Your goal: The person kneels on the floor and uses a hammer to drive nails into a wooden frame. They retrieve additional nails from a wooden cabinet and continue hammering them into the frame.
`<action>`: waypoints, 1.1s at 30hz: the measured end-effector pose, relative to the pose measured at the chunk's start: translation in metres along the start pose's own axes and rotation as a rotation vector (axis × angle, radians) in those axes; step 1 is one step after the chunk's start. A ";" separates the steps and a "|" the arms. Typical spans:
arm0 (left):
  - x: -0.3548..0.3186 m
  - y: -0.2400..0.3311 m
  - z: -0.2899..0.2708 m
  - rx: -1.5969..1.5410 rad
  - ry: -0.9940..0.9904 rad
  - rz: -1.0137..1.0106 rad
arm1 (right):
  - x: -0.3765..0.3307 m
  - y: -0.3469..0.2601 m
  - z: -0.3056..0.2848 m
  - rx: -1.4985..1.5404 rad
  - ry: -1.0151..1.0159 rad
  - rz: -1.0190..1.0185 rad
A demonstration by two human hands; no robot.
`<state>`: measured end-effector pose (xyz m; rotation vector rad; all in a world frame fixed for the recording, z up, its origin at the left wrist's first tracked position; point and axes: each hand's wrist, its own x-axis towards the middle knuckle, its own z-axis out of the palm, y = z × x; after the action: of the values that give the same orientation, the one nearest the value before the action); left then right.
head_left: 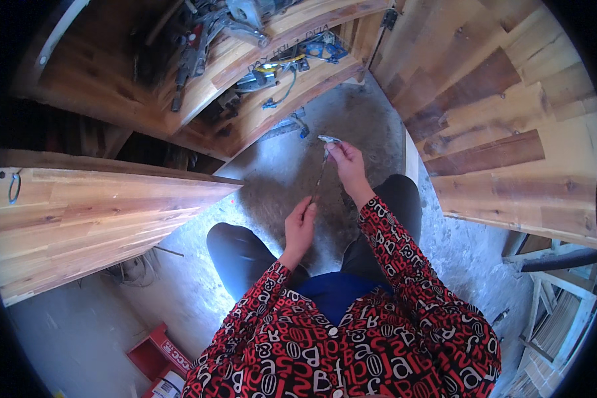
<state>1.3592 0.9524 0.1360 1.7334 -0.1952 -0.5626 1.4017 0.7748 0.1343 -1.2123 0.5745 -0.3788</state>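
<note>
A long, thin, dark rod (320,176) with a pale grey piece (328,138) at its upper end spans the gap between my hands, tilted upward to the right. My left hand (300,229) pinches its lower end between thumb and fingers. Higher up and to the right, my right hand (347,162) is closed on the rod near the pale end. Its exact kind is too small to make out. Both hands are above the concrete floor, between my bent knees and in front of the wooden cabinet.
An open wooden cabinet shelf (272,116) ahead holds several tools (265,73). Wooden doors stand open at left (99,219) and right (484,113). A red box (158,351) lies at lower left. A metal frame (557,292) stands at right on the concrete floor (458,252).
</note>
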 end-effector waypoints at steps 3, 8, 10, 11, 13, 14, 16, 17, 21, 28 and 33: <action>-0.003 0.000 -0.008 -0.118 -0.026 -0.093 | -0.002 0.009 0.009 0.019 -0.008 -0.002; -0.006 0.014 0.000 -0.505 -0.118 -0.379 | 0.000 0.025 0.001 -0.076 0.057 0.045; -0.007 0.006 0.001 -0.445 -0.069 -0.349 | -0.001 0.031 0.008 -0.078 0.090 0.054; -0.005 0.003 0.003 -0.327 -0.042 -0.276 | -0.002 0.033 0.009 -0.080 0.111 0.058; -0.001 -0.009 -0.007 -0.044 0.057 -0.066 | -0.002 0.031 0.019 -0.217 0.077 0.062; -0.001 -0.014 -0.013 0.116 0.114 0.067 | -0.001 0.028 0.023 -0.283 0.060 0.062; 0.006 -0.011 0.003 0.236 0.090 0.172 | 0.009 0.030 -0.005 -0.284 0.096 0.068; 0.008 -0.007 0.010 0.231 0.048 0.137 | 0.013 0.028 -0.018 -0.281 0.114 0.070; -0.004 0.019 -0.003 0.133 -0.092 -0.167 | -0.007 0.011 -0.017 -0.111 0.102 0.192; -0.041 0.156 -0.023 -0.423 -0.239 -0.687 | -0.056 -0.076 -0.006 0.069 0.196 0.173; -0.075 0.255 -0.011 -0.543 -0.354 -0.797 | -0.096 -0.151 -0.018 -0.035 0.338 0.214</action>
<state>1.3425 0.9317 0.4006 1.1194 0.3976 -1.3656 1.3183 0.7671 0.2930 -1.1140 0.9971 -0.3955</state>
